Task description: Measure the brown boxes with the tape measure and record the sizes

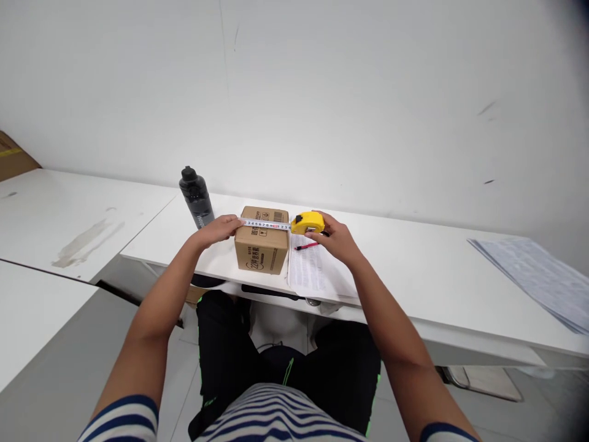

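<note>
A small brown cardboard box [261, 252] with dark printing stands on the white table in front of me. Across its top runs the white blade of a yellow tape measure [313, 221], its numbers facing up. My left hand [219, 229] pinches the blade's end at the box's left edge. At the right side, my right hand [338, 238] grips the yellow case, close to the box's right edge. Below that hand lie a red and black pen [307, 246] and a printed sheet of paper [315, 273]; the hand and forearm cover part of the sheet.
A dark water bottle [197, 195] stands behind my left hand, near the wall. More printed papers [529, 270] lie at the right of the white table [423, 270]. Another cardboard box [16, 161] sits at the far left. The table's front edge is just before my knees.
</note>
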